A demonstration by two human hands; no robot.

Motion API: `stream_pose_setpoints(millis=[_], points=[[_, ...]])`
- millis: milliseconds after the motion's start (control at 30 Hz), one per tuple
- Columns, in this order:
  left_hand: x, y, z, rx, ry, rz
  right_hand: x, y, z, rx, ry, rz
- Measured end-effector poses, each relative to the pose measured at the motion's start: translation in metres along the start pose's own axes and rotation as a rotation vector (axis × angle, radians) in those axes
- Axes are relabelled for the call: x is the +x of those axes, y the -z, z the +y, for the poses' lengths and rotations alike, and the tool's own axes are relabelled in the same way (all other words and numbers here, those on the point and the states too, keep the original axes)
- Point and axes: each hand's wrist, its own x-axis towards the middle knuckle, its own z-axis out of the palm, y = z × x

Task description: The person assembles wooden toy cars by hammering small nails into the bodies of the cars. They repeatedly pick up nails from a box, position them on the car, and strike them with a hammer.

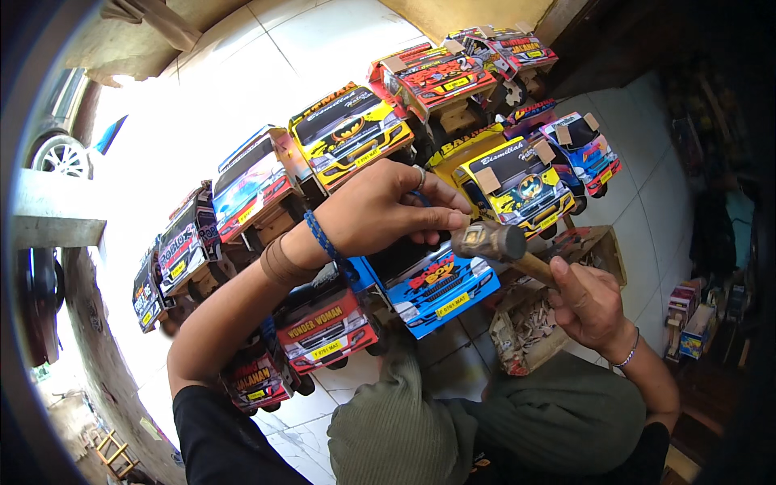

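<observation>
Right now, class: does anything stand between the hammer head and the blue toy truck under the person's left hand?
Nothing visible does. The hammer in the right hand sits right beside the left hand, just above the blue toy truck; the fingertips hide the exact spot.

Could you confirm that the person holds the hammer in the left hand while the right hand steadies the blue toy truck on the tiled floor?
Not quite: the hands are swapped. In the head view the right hand grips the wooden handle of the hammer, and the left hand rests on the blue toy truck. The truck does stand on the tiled floor, among other toy trucks.
</observation>
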Motion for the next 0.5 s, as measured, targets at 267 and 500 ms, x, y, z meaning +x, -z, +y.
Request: stream_pose_setpoints(millis=[267, 500], points=[[-0.003, -0.003, -0.001, 0.071, -0.042, 0.073, -0.016, 0.004, 0.007, -0.001, -0.023, -0.013], [-0.005, -0.007, 0.009, 0.109, 0.035, 0.082, -0.042, 0.036, -0.001, 0.480, -0.382, 0.744]])
